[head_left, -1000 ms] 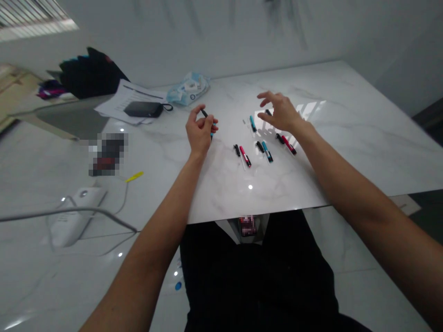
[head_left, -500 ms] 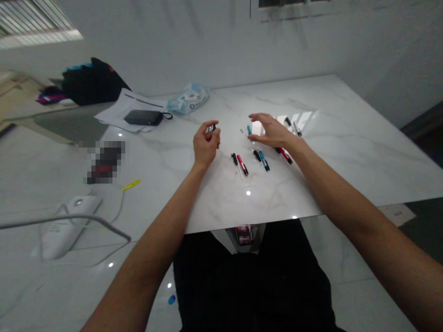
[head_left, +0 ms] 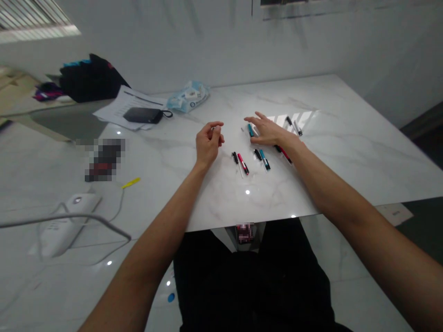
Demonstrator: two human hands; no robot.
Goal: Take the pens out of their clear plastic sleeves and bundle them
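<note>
My left hand (head_left: 208, 144) is held above the table with its fingers curled toward the thumb; whatever sits between them is mostly hidden. Fingers apart, my right hand (head_left: 268, 130) hovers over a teal pen (head_left: 250, 130), its thumb close to the pen's near end. In front of the hands lie a red pen (head_left: 242, 163) with a black piece (head_left: 235, 157) beside it, and another teal pen (head_left: 265, 160) beside a black piece (head_left: 257, 154). My right wrist partly covers a second red pen (head_left: 286, 156). Farther right is a white-and-black pen (head_left: 297, 127).
A blue-white soft packet (head_left: 189, 97) stands near the wall. Left of it, a black pouch (head_left: 143, 115) rests on printed papers (head_left: 121, 102). A white power strip (head_left: 71, 226) with a grey cable lies at left, near a yellow tag (head_left: 131, 183). The table (head_left: 221, 207) ends before my lap.
My right hand has lowered toward the teal pen, its fingers spreading. My left hand has shifted slightly right, and the small black item seen between its fingers is now mostly hidden.
</note>
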